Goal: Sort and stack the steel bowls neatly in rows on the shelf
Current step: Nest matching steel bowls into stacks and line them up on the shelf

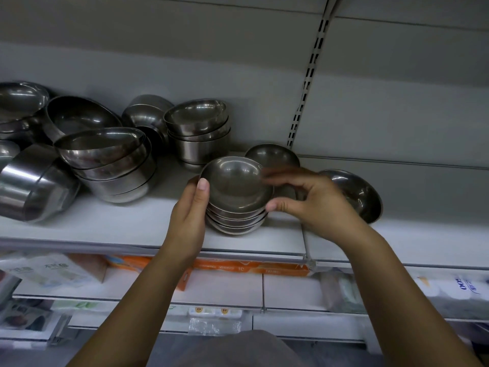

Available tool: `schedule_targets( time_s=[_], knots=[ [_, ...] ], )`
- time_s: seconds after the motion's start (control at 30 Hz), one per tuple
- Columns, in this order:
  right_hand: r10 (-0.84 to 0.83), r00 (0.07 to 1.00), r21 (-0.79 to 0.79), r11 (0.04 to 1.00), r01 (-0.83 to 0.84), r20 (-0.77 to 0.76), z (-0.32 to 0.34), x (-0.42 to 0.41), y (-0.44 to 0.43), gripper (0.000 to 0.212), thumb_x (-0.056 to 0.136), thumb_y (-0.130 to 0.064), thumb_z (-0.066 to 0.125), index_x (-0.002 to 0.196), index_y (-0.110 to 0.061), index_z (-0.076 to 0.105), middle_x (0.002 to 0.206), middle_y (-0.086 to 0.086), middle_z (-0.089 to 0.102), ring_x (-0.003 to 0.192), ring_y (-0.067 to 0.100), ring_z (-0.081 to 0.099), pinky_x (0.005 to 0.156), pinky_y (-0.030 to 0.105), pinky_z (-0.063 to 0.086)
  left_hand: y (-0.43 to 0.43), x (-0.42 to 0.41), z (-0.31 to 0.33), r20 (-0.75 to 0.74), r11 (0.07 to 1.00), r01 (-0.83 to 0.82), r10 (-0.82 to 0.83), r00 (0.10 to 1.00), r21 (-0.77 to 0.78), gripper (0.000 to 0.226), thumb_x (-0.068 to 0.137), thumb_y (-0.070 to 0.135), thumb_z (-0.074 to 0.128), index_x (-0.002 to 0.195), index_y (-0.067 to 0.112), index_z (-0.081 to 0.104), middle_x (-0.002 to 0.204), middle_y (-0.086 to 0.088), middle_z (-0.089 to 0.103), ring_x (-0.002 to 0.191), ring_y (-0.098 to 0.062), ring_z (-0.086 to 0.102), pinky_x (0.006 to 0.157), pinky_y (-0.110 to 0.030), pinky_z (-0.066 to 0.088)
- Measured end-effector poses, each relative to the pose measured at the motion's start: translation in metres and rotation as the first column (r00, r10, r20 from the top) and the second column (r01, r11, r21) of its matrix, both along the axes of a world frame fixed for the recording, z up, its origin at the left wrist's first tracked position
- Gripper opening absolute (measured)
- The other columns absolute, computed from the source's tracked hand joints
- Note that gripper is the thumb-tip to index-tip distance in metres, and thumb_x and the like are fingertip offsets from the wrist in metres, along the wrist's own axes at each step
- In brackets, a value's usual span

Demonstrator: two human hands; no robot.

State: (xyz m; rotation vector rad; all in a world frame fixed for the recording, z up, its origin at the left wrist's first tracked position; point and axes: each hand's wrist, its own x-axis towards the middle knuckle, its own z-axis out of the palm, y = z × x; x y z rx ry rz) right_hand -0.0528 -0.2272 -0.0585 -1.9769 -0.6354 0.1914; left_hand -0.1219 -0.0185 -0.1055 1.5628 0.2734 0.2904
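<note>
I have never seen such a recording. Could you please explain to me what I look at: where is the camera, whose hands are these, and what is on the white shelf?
There is no machine here: a person wears one wide-angle camera on the head, so you see that person's own two arms reaching forward. On the white shelf stands a stack of small bowls, shallow and steel. The left hand grips its left side, thumb on the top rim. The right hand holds the right side; its fingers are blurred. Behind the stack sits a single small bowl, and to the right a tilted bowl. Further left are stacks of larger bowls, one lying on its side. Packaged goods lie on the lower shelves.
</note>
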Motion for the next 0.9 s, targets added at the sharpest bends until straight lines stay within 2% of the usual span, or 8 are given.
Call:
schedule_targets(
  time_s=[0.13, 0.23, 0.37, 0.53, 0.63, 0.77, 0.83, 0.9],
  knots=[
    [-0.154, 0.988, 0.052, 0.987, 0.155, -0.016, 0.011, 0.025, -0.006, 0.031, 0.070, -0.044, 0.080, 0.100, -0.041, 0.075, 0.110, -0.018, 0.074, 0.110, 0.003, 0.066, 0.098, 0.023, 0.050, 0.004, 0.001, -0.003, -0.006, 1.000, 0.005, -0.005, 1.000, -0.015, 0.025, 0.096, 0.054, 0.036, 0.109, 0.047, 0.056, 0.097, 0.047, 0.064, 0.098, 0.031, 0.054, 0.078, 0.007, 0.038],
    [-0.133, 0.987, -0.089, 0.986, 0.142, 0.093, 0.017, 0.049, -0.010, 0.024, 0.082, -0.030, 0.081, 0.105, -0.027, 0.077, 0.108, -0.004, 0.075, 0.105, 0.008, 0.067, 0.095, 0.017, 0.049, 0.003, 0.000, -0.003, -0.012, 1.000, -0.011, 0.011, 1.000, -0.004, 0.018, 0.104, 0.046, 0.035, 0.107, 0.050, 0.053, 0.101, 0.043, 0.058, 0.092, 0.036, 0.050, 0.075, 0.009, 0.036],
    [-0.046, 0.994, -0.312, 0.947, 0.076, 0.103, 0.014, 0.079, -0.016, 0.034, 0.078, -0.036, 0.084, 0.108, -0.022, 0.078, 0.114, -0.003, 0.074, 0.110, 0.009, 0.065, 0.103, 0.029, 0.048, 0.005, 0.001, -0.006, -0.021, 1.000, -0.005, 0.005, 1.000, -0.005, 0.027, 0.098, 0.053, 0.035, 0.110, 0.046, 0.058, 0.099, 0.042, 0.065, 0.097, 0.030, 0.055, 0.077, 0.007, 0.038],
    [-0.018, 0.998, -0.385, 0.922, 0.041, 0.062, 0.008, 0.097, -0.025, 0.045, 0.071, -0.033, 0.089, 0.113, -0.024, 0.076, 0.133, -0.006, 0.060, 0.123, 0.007, 0.052, 0.101, 0.012, 0.036, 0.004, 0.001, -0.007, -0.017, 1.000, -0.015, 0.015, 1.000, -0.009, 0.025, 0.105, 0.046, 0.034, 0.118, 0.041, 0.055, 0.110, 0.034, 0.059, 0.095, 0.032, 0.054, 0.075, 0.008, 0.038],
    [-0.043, 0.998, -0.375, 0.925, 0.055, 0.040, 0.003, 0.108, -0.026, 0.053, 0.077, -0.039, 0.085, 0.126, -0.027, 0.068, 0.134, -0.005, 0.060, 0.123, 0.010, 0.055, 0.109, 0.030, 0.042, 0.003, 0.002, -0.005, -0.019, 1.000, -0.026, 0.026, 0.999, 0.004, 0.030, 0.099, 0.053, 0.035, 0.118, 0.042, 0.055, 0.109, 0.036, 0.060, 0.098, 0.032, 0.053, 0.079, 0.007, 0.038],
    [-0.250, 0.967, -0.322, 0.920, 0.223, -0.043, -0.003, 0.121, -0.016, 0.075, 0.087, -0.053, 0.072, 0.148, -0.021, 0.043, 0.119, 0.003, 0.060, 0.102, 0.020, 0.068, 0.094, 0.040, 0.057, 0.004, 0.003, -0.006, -0.028, 0.998, -0.064, 0.064, 0.998, -0.017, 0.041, 0.094, 0.058, 0.037, 0.122, 0.040, 0.061, 0.113, 0.034, 0.064, 0.109, 0.024, 0.055, 0.093, -0.001, 0.039],
    [-0.254, 0.966, -0.390, 0.896, 0.213, -0.056, -0.002, 0.128, -0.011, 0.066, 0.089, -0.053, 0.069, 0.135, -0.006, 0.057, 0.111, 0.010, 0.068, 0.085, 0.027, 0.074, 0.087, 0.046, 0.060, 0.003, 0.003, -0.006, -0.020, 0.998, -0.066, 0.066, 0.998, -0.020, 0.062, 0.088, 0.063, 0.038, 0.137, 0.032, 0.058, 0.127, 0.024, 0.062, 0.120, 0.014, 0.052, 0.107, -0.015, 0.037],
    [-0.200, 0.980, -0.469, 0.867, 0.167, -0.020, 0.000, 0.132, -0.008, 0.057, 0.092, -0.050, 0.067, 0.108, 0.005, 0.070, 0.093, 0.019, 0.075, 0.076, 0.032, 0.075, 0.086, 0.048, 0.059, 0.003, 0.004, -0.007, -0.011, 0.997, -0.078, 0.078, 0.997, -0.027, 0.068, 0.087, 0.065, 0.039, 0.140, 0.028, 0.056, 0.128, 0.022, 0.062, 0.122, 0.011, 0.052, 0.110, -0.020, 0.036]
  ],
)
